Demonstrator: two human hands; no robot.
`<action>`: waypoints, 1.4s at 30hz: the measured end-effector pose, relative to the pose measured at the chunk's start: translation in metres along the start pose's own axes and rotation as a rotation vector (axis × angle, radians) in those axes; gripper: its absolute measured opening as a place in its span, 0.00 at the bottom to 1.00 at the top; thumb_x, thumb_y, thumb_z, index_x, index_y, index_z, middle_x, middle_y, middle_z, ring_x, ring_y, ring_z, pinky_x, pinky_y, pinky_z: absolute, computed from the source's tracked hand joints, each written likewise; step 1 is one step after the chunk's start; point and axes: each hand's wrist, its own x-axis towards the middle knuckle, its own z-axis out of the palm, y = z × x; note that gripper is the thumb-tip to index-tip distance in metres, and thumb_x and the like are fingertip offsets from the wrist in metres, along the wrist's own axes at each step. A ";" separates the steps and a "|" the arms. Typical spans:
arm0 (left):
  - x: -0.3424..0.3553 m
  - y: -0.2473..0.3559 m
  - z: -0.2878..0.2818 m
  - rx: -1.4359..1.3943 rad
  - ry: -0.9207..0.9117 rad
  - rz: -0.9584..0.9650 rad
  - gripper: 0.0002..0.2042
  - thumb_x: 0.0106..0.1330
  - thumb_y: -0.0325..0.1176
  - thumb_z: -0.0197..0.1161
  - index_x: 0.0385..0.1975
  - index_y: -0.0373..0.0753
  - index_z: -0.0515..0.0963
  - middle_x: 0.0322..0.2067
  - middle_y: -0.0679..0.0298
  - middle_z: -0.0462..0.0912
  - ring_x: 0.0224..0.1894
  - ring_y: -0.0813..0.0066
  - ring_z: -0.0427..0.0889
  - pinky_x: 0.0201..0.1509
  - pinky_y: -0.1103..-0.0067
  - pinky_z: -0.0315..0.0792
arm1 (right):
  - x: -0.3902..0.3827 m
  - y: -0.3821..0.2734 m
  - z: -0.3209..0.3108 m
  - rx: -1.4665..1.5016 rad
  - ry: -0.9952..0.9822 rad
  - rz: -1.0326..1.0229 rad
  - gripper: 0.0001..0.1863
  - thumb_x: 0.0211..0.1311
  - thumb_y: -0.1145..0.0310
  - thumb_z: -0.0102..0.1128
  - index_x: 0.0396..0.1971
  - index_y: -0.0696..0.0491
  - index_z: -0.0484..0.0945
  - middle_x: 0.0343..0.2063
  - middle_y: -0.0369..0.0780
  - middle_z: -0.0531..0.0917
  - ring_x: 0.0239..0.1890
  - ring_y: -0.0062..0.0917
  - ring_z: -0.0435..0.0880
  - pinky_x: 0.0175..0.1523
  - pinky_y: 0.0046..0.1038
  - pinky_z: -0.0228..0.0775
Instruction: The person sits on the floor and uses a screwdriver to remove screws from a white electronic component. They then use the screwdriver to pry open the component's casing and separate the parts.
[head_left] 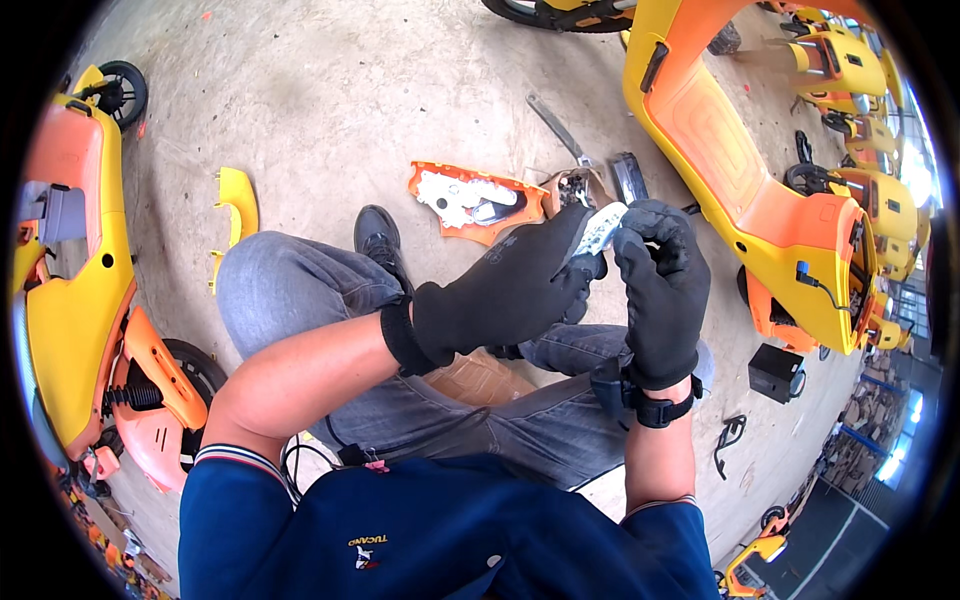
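Observation:
A small white packet (600,228) with dark marks is pinched in my gloved left hand (515,280), near the middle of the view. My gloved right hand (660,280) grips the packet's upper right end with curled fingers. Just beyond my hands lie an orange shell part (440,215) with white material inside, an open brown box (565,185) with small dark parts, a dark narrow case (628,178) and a long metal bar (553,125). My legs are bent around a flattened piece of cardboard (478,382) beneath my forearms.
Yellow-orange scooters flank me at left (75,330) and right (740,170), with several more (890,200) behind. A yellow curved panel (240,200) lies left of my knee. A black battery-like box (775,372) and a black bent bracket (730,440) rest on the concrete floor at right.

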 end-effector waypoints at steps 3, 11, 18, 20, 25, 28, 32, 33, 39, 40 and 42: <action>-0.001 -0.001 0.000 0.008 -0.004 -0.001 0.21 0.70 0.28 0.58 0.61 0.30 0.66 0.43 0.50 0.84 0.40 0.63 0.84 0.43 0.69 0.76 | 0.000 0.001 0.000 0.061 0.008 0.065 0.08 0.65 0.79 0.59 0.44 0.62 0.78 0.38 0.39 0.81 0.35 0.18 0.80 0.40 0.22 0.74; -0.001 -0.005 0.001 0.144 0.006 0.096 0.22 0.70 0.28 0.58 0.62 0.29 0.65 0.42 0.48 0.84 0.40 0.59 0.85 0.43 0.69 0.76 | 0.000 0.001 -0.002 0.093 0.008 0.106 0.09 0.65 0.79 0.58 0.45 0.61 0.77 0.36 0.39 0.82 0.34 0.18 0.79 0.39 0.22 0.74; -0.001 -0.003 -0.001 0.074 -0.014 0.106 0.23 0.71 0.28 0.58 0.63 0.29 0.65 0.44 0.48 0.84 0.43 0.61 0.85 0.47 0.69 0.77 | 0.002 0.001 0.001 0.294 0.039 0.112 0.13 0.66 0.80 0.58 0.49 0.62 0.76 0.36 0.40 0.82 0.35 0.20 0.81 0.40 0.24 0.76; 0.000 -0.003 -0.001 0.058 -0.025 0.094 0.23 0.71 0.28 0.58 0.63 0.29 0.64 0.45 0.48 0.84 0.45 0.62 0.85 0.48 0.70 0.77 | 0.003 0.000 -0.001 0.300 0.047 0.169 0.14 0.66 0.79 0.58 0.51 0.63 0.76 0.37 0.41 0.83 0.35 0.21 0.82 0.41 0.25 0.77; 0.000 -0.001 -0.001 -0.067 -0.083 0.018 0.23 0.70 0.28 0.58 0.63 0.29 0.64 0.46 0.50 0.84 0.48 0.64 0.84 0.52 0.70 0.76 | 0.004 0.000 -0.006 0.276 -0.014 0.237 0.16 0.66 0.78 0.58 0.53 0.64 0.76 0.39 0.43 0.84 0.35 0.23 0.83 0.42 0.26 0.78; -0.001 0.000 -0.004 0.111 -0.103 -0.012 0.24 0.70 0.28 0.57 0.64 0.29 0.64 0.48 0.50 0.84 0.48 0.65 0.84 0.53 0.72 0.76 | 0.004 0.001 -0.010 0.285 -0.052 0.259 0.16 0.67 0.77 0.58 0.53 0.65 0.77 0.39 0.43 0.84 0.34 0.24 0.83 0.42 0.26 0.78; 0.000 0.003 -0.005 -0.038 -0.112 -0.021 0.23 0.71 0.27 0.55 0.65 0.30 0.63 0.47 0.54 0.83 0.47 0.70 0.82 0.52 0.74 0.76 | 0.006 0.006 -0.012 0.326 -0.093 0.281 0.17 0.67 0.76 0.59 0.53 0.65 0.77 0.39 0.42 0.85 0.35 0.23 0.83 0.42 0.25 0.77; 0.001 0.003 -0.004 -0.130 -0.120 -0.088 0.23 0.71 0.27 0.55 0.65 0.30 0.64 0.47 0.55 0.82 0.46 0.72 0.82 0.52 0.74 0.76 | 0.006 0.009 -0.012 0.335 -0.090 0.282 0.17 0.67 0.76 0.59 0.54 0.65 0.77 0.40 0.42 0.85 0.35 0.22 0.83 0.42 0.24 0.77; 0.006 0.001 -0.003 -0.628 -0.137 -0.210 0.24 0.71 0.28 0.57 0.66 0.32 0.66 0.42 0.63 0.81 0.40 0.83 0.79 0.44 0.82 0.75 | 0.008 0.020 -0.014 0.367 -0.087 0.341 0.17 0.71 0.72 0.60 0.57 0.61 0.77 0.43 0.39 0.85 0.39 0.19 0.82 0.45 0.21 0.75; 0.006 0.000 -0.005 -0.670 -0.148 -0.217 0.24 0.71 0.28 0.57 0.66 0.33 0.66 0.41 0.64 0.81 0.38 0.85 0.79 0.42 0.84 0.75 | 0.009 0.020 -0.014 0.378 -0.109 0.330 0.17 0.71 0.72 0.60 0.57 0.61 0.77 0.44 0.39 0.85 0.39 0.19 0.82 0.45 0.21 0.75; 0.006 0.000 -0.006 -0.727 -0.155 -0.255 0.24 0.71 0.30 0.57 0.66 0.33 0.66 0.39 0.65 0.81 0.35 0.84 0.78 0.37 0.84 0.74 | 0.009 0.019 -0.013 0.376 -0.104 0.348 0.17 0.71 0.73 0.60 0.56 0.61 0.77 0.44 0.39 0.85 0.40 0.19 0.82 0.46 0.21 0.75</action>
